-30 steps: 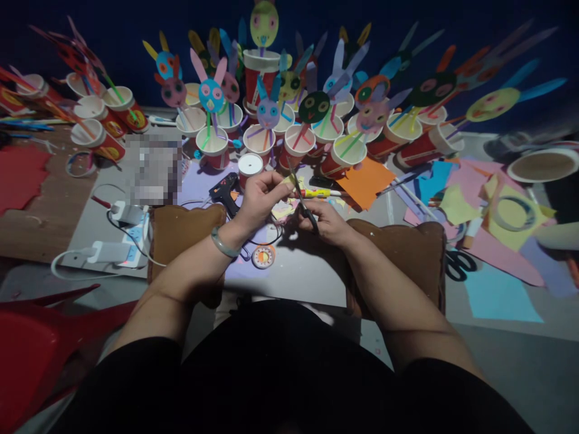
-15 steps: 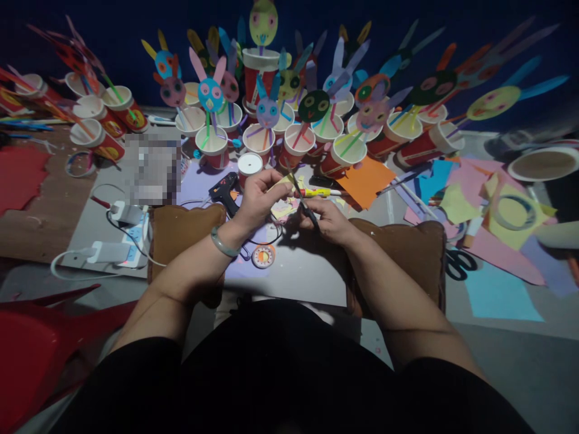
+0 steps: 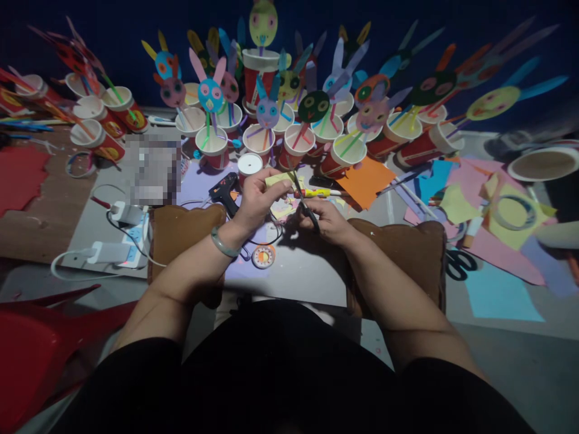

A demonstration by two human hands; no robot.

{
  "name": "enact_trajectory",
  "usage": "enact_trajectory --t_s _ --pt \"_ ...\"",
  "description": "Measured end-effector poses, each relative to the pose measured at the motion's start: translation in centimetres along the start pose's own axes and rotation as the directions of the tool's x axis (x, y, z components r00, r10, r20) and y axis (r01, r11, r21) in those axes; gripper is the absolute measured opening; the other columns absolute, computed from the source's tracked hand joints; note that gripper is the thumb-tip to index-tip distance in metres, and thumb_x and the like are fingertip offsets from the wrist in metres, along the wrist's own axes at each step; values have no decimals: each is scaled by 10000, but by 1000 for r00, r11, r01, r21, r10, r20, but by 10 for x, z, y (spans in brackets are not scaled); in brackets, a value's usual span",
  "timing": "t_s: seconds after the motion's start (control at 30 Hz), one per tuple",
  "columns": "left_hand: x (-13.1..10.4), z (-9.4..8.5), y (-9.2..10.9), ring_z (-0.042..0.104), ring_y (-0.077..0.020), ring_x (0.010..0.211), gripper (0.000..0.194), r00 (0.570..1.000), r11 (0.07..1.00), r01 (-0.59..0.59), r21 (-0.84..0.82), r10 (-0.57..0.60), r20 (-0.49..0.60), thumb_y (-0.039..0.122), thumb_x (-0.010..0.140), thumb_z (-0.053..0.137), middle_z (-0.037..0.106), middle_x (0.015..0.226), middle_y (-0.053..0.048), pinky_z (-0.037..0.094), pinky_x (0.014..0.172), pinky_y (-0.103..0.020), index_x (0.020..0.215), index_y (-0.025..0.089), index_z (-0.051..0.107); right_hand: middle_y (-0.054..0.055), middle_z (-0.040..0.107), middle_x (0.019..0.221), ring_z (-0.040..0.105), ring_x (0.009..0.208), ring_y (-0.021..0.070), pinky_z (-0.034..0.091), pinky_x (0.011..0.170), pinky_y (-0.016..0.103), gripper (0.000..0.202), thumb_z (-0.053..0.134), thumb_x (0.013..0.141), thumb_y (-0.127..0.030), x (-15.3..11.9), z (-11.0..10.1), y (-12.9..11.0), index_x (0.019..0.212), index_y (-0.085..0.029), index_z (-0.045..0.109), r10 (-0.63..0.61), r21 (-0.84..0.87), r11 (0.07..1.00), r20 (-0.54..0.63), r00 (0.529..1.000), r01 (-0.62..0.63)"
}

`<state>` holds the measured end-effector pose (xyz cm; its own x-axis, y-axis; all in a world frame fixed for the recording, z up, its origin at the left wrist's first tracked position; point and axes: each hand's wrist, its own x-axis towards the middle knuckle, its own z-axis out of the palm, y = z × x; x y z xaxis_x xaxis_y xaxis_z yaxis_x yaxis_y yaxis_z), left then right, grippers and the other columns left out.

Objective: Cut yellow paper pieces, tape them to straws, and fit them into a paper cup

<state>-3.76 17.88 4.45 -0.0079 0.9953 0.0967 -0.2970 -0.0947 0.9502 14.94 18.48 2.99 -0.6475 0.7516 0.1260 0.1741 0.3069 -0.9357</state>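
My left hand pinches a piece of yellow paper above the middle of the table. Black-handled scissors are in my right hand, their blades pointing up and away beside the paper's right edge. Below my hands lie paper scraps and a yellow marker. A black glue gun rests left of my left hand, near a white-topped round container. An orange-rimmed round disc lies nearer to me.
Many red paper cups with paper rabbit heads stand along the back. Orange paper, a tape roll and black-handled scissors lie right. A power strip is left; a red chair stands at lower left.
The yellow paper has turned between my left fingers and now shows more to the left above them. The scissor blades have shifted slightly. Both arms stay nearly in place.
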Motion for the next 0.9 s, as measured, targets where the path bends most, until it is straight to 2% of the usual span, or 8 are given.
enact_trajectory --t_s 0.53,0.9 --pt "-1 3 8 566 -73 535 417 999 998 27 53 -29 28 508 677 848 653 588 15 431 543 -216 648 167 610 -43 436 578 383 549 97 305 541 254 542 685 793 -656 0 1 -2 611 -191 474 13 16 1000 14 1000 -13" --pt "-2 2 6 558 -73 546 382 1000 998 7 56 -8 18 490 709 832 647 596 19 433 552 -219 675 172 621 -38 447 583 382 563 103 310 553 250 582 683 771 -709 0 1 -3 603 -189 482 25 20 999 0 1000 -25"
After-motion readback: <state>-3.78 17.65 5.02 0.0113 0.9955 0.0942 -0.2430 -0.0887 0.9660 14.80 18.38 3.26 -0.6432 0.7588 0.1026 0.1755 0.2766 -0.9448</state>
